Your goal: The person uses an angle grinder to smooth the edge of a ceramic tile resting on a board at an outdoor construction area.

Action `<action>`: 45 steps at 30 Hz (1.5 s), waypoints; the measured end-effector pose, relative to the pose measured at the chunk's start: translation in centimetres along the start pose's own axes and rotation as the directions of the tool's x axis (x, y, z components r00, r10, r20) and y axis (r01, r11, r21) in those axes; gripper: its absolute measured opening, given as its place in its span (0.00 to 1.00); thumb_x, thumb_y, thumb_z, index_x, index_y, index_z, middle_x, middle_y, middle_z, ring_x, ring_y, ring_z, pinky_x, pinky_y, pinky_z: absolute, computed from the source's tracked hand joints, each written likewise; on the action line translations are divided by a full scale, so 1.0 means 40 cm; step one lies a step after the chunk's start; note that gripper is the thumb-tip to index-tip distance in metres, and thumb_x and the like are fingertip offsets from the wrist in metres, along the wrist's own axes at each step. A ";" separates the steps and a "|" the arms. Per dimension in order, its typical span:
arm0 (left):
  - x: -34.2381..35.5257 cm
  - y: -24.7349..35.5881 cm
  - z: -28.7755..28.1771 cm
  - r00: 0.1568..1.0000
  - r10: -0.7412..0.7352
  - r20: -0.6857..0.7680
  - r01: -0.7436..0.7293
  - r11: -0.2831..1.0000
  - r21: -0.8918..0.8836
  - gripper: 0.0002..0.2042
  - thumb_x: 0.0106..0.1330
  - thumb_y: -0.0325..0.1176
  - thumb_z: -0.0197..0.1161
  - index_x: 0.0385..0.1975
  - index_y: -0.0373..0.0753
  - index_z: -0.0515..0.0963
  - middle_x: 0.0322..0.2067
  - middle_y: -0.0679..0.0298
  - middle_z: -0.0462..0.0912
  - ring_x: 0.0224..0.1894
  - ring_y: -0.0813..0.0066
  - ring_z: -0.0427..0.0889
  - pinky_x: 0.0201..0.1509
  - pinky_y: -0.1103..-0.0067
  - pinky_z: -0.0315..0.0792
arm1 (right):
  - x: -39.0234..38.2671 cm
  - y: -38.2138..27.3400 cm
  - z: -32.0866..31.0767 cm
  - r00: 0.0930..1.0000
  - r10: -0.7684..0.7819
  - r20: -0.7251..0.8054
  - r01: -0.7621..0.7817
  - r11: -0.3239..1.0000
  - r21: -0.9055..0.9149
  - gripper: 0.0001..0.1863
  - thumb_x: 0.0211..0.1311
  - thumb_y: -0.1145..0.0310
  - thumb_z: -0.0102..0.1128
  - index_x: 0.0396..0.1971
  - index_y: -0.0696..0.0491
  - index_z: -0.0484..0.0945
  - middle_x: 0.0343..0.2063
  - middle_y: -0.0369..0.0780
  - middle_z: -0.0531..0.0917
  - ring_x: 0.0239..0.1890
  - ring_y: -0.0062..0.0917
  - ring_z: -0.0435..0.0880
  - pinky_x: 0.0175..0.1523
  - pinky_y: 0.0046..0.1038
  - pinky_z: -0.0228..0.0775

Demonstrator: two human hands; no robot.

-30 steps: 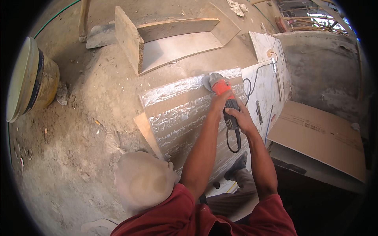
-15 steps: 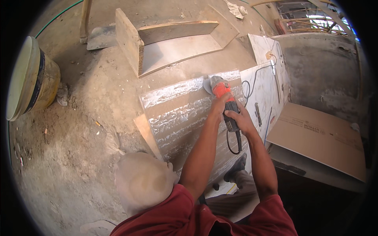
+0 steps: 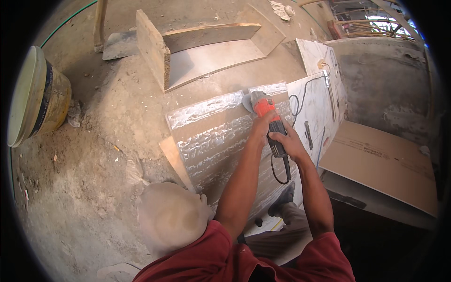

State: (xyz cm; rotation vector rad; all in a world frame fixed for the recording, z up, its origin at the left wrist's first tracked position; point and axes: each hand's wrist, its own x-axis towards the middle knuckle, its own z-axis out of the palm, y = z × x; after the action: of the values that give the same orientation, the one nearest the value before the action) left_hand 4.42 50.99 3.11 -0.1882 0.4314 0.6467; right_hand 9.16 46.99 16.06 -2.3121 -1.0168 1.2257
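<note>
Both hands grip a red and black angle grinder [image 3: 267,109]. My left hand [image 3: 262,127] wraps its body just behind the red front part. Farther back, my right hand [image 3: 290,142] closes round the black rear handle, from which a cord loops down. At the grinder's head, the grey disc [image 3: 247,100] stands on edge at the far edge of a large panel [image 3: 218,124]. Brown, with rough silvery strips, this panel has a gap in its far strip by the disc. How deep the disc sits cannot be made out.
Beyond the panel stand joined boards [image 3: 211,56]. A bucket [image 3: 28,98] is at the left, and a pale rounded sack-like thing [image 3: 171,214] lies close to my left arm. White marbled slabs [image 3: 307,98] carry a cord; to the right leans a brown board [image 3: 380,164]. My shoe [image 3: 283,199] is beside the panel.
Hands and grinder keep almost the same place and hold. The disc stays at the panel's far edge, and the view shifts only slightly.
</note>
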 end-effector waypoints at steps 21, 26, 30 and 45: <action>0.002 0.000 0.012 1.000 0.004 0.020 -0.002 0.997 -0.082 0.14 0.61 0.38 0.66 0.40 0.35 0.76 0.30 0.61 0.80 0.27 0.70 0.82 0.30 0.74 0.78 | 0.000 -0.015 0.000 1.000 0.012 0.000 -0.012 1.000 -0.029 0.38 0.56 0.68 0.65 0.67 0.59 0.63 0.43 0.41 0.81 0.42 0.24 0.80 0.49 0.26 0.72; 0.013 -0.008 0.016 1.000 0.015 0.007 -0.013 0.987 -0.161 0.14 0.60 0.38 0.67 0.38 0.35 0.77 0.28 0.61 0.80 0.24 0.69 0.82 0.27 0.73 0.78 | 0.005 -0.010 -0.007 1.000 -0.003 -0.029 -0.001 0.991 -0.130 0.39 0.55 0.67 0.65 0.68 0.59 0.62 0.44 0.42 0.81 0.44 0.24 0.80 0.49 0.26 0.72; 0.007 0.012 0.022 0.999 0.016 0.031 -0.012 0.994 -0.108 0.15 0.62 0.39 0.66 0.41 0.36 0.75 0.30 0.62 0.80 0.27 0.70 0.82 0.30 0.73 0.79 | 0.017 0.014 -0.008 0.993 -0.097 -0.063 0.088 0.988 -0.124 0.41 0.55 0.67 0.64 0.69 0.58 0.60 0.45 0.43 0.81 0.45 0.24 0.80 0.50 0.25 0.72; 0.023 -0.008 0.024 0.999 0.011 0.051 0.001 0.975 -0.222 0.14 0.63 0.38 0.64 0.40 0.34 0.76 0.30 0.60 0.81 0.26 0.67 0.83 0.29 0.71 0.79 | 0.022 -0.020 -0.021 0.998 -0.065 -0.026 0.056 0.964 -0.261 0.44 0.52 0.63 0.66 0.69 0.59 0.59 0.47 0.46 0.81 0.47 0.28 0.80 0.54 0.27 0.70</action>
State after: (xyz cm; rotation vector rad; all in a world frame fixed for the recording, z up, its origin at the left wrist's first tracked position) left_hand 5.58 51.52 3.59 -0.3821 0.3085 0.7030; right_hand 9.85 48.23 16.50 -2.4653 -1.2951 1.0799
